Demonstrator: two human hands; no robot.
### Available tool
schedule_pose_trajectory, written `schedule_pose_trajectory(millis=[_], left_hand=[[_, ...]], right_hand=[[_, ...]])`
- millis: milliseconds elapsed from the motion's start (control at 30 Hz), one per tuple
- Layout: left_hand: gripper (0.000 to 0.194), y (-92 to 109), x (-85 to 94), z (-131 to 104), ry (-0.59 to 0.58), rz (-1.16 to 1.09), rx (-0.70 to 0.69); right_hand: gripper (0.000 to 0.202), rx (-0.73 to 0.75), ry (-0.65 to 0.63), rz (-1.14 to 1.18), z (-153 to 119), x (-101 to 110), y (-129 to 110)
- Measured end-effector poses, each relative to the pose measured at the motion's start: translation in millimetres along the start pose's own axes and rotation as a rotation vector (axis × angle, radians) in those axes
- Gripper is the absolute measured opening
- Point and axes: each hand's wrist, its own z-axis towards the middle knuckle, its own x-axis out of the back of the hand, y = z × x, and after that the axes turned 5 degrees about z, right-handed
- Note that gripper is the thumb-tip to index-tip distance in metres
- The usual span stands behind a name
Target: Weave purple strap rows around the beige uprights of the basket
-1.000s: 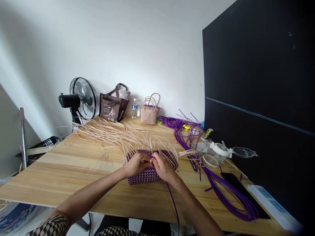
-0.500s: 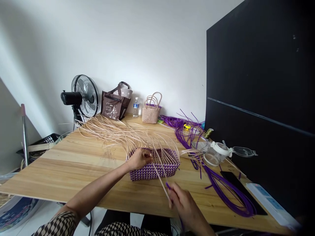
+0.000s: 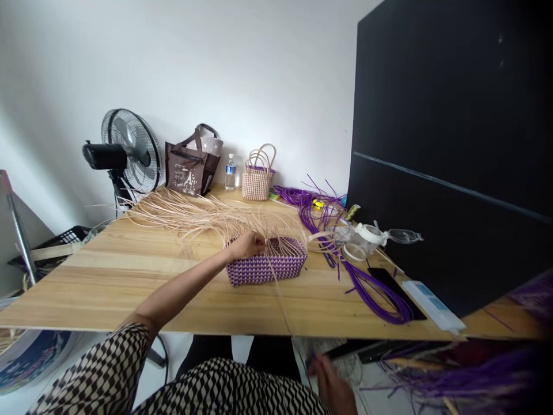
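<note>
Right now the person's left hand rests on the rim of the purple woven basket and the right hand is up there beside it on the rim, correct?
Not quite. The left hand does rest on the rim of the purple woven basket, but the right hand is not beside it: the head view shows it low, below the table edge, pinching what looks like a purple strand.

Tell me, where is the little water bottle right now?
In the head view, the water bottle stands upright at the far edge of the wooden table, against the wall, between the brown tote bag on its left and the small woven basket on its right.
</note>
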Motion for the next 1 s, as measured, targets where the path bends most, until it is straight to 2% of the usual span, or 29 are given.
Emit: schedule_pose_trajectory(millis=[100, 167, 267, 367, 500, 633, 733, 800, 900, 1000], left_hand=[[0.017, -3.6, 2.2, 3.5, -0.051, -0.053, 0.002], [0.019, -5.6, 2.6, 5.9, -0.071, -0.085, 0.004], [0.021, -7.3, 2.8, 9.2, -0.1, -0.115, 0.012], [0.019, -4.8, 3.1, 11.6, -0.104, -0.074, 0.032], [0.014, 7.2, 3.5, 11.9, -0.105, 0.059, 0.031], [0.016, 16.8, 4.0, 10.2, -0.138, 0.073, 0.03], [0.018, 13.9, 2.4, 8.8, -0.213, -0.066, 0.096], [0.016, 9.1, -0.9, 7.3, -0.208, -0.136, 0.127], [0.014, 4.5, -8.9, 3.5, -0.107, -0.134, 0.127], [0.012, 7.5, -17.3, -3.0, 0.01, -0.002, 0.098]], right_hand=[[0.04, 0.087, 0.172, -0.033, 34.2, 6.3, -31.9], [0.04, 0.127, 0.173, -0.062, 64.4, 0.4, -59.9], [0.03, 0.225, 0.022, -0.212, 96.5, -28.6, -100.1], [0.026, 0.252, -0.146, -0.315, 102.8, -69.7, -130.7], [0.026, 0.41, -0.234, -0.184, 101.1, -112.6, -159.4], [0.025, 0.483, -0.262, -0.02, 110.2, -132.0, -179.2], [0.023, 0.503, -0.289, 0.058, 109.9, -133.0, -181.6], [0.023, 0.488, -0.33, 0.107, 103.4, -124.9, -174.7], [0.024, 0.414, -0.371, 0.23, 94.3, -98.3, -152.6], [0.023, 0.259, -0.291, 0.378, 99.5, -63.0, -124.6]])
